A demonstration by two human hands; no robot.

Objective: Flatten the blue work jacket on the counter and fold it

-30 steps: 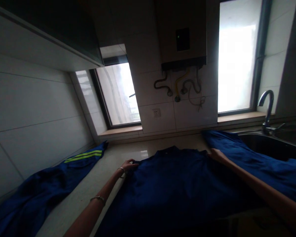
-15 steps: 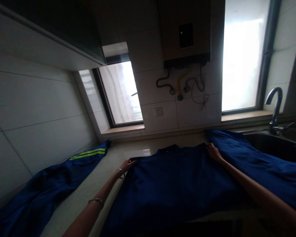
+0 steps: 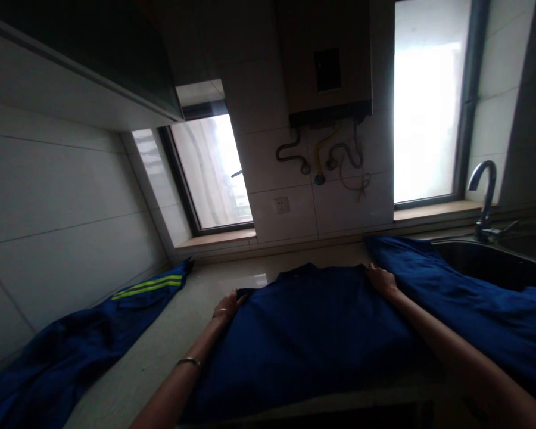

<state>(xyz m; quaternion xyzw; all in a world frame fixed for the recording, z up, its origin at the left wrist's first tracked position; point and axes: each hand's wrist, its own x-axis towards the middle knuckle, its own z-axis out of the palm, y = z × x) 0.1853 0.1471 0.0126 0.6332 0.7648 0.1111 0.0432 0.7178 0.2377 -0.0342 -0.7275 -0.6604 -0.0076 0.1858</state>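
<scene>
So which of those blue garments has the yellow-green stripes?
The blue garment on the far left, by the tiled wall; both hands rest on the plain middle one.

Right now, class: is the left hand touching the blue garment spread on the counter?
Touching. The head view shows the left hand lying on the near-left shoulder edge of the garment, fingers over the cloth with no gap between them.

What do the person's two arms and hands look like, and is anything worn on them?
Both forearms are bare, with no sleeves and no gloves in view. The left arm carries two thin metal-looking bangles: one at the wrist, close to the left hand, and another further up the forearm. The right hand and its forearm show no jewellery. The dim light hides finer detail.
</scene>
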